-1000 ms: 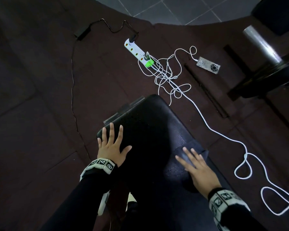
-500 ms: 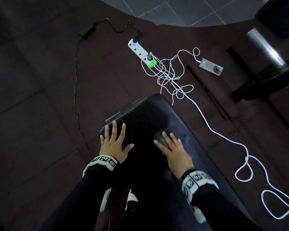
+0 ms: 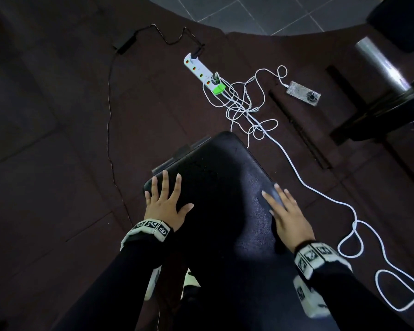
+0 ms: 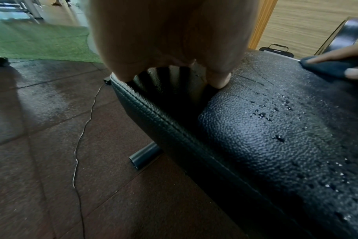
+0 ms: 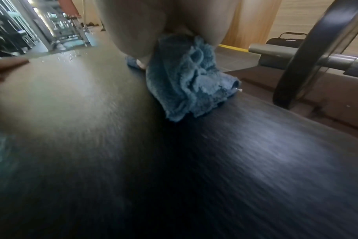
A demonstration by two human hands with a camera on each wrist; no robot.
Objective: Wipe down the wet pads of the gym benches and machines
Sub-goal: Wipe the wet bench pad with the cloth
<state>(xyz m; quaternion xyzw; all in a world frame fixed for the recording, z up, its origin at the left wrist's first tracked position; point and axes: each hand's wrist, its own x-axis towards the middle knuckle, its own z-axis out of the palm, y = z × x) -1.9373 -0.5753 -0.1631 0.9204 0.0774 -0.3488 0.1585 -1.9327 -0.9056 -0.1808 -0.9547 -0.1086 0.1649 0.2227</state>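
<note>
A black textured bench pad point(image 3: 215, 177) runs away from me, and water droplets point(image 4: 274, 111) bead on its surface. My left hand point(image 3: 165, 201) lies flat with spread fingers on the pad's left edge. My right hand point(image 3: 285, 211) presses flat on a blue-grey cloth point(image 5: 186, 77) at the pad's right edge, with straight fingers on top of it. The cloth point(image 4: 329, 67) bunches out from under the palm.
On the dark rubber floor lie a white power strip point(image 3: 201, 72) with a green plug, tangled white cables point(image 3: 246, 106), a phone point(image 3: 302, 93) and a thin black cord point(image 3: 109, 120). A barbell sleeve with a weight plate point(image 3: 390, 65) stands at the right.
My right hand swept the cloth from the right edge to the pad's middle, then back out to the right edge. My left hand stayed planted.
</note>
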